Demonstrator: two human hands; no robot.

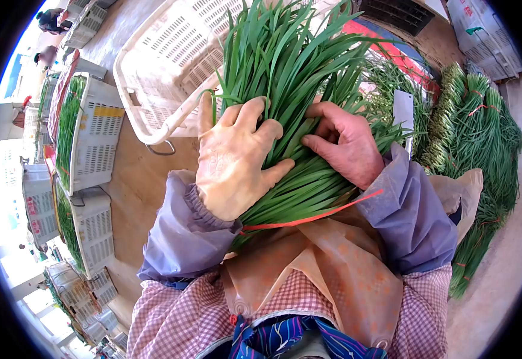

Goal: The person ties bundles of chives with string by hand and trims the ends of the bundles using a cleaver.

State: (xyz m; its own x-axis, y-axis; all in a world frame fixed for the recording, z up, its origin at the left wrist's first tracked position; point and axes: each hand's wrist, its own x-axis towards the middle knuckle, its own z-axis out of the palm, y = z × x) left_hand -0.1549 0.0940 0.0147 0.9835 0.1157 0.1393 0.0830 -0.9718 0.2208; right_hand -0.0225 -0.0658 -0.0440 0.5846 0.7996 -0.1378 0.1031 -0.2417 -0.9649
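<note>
A large bundle of garlic chives (pixel 291 66) lies across my lap, long green leaves pointing away from me. My left hand (pixel 234 155), in a pale rubber glove, rests on the bundle's left side with its fingers spread. On the right side, my bare right hand (pixel 348 143) has curled fingers and its thumb among the leaves, closed on some of them; the exact leaves are partly hidden. A red band (pixel 315 218) runs across the near end of the bundle. Just beyond my right wrist stands a flat metal blade (pixel 403 110).
A white plastic crate (pixel 147 113) stands ahead on the left. Tied bundles of chives (pixel 485 131) are heaped on the right, near loose trimmings (pixel 387 84). Crates filled with greens (pixel 96 131) line the left side. Other people (pixel 51 21) are far off at upper left.
</note>
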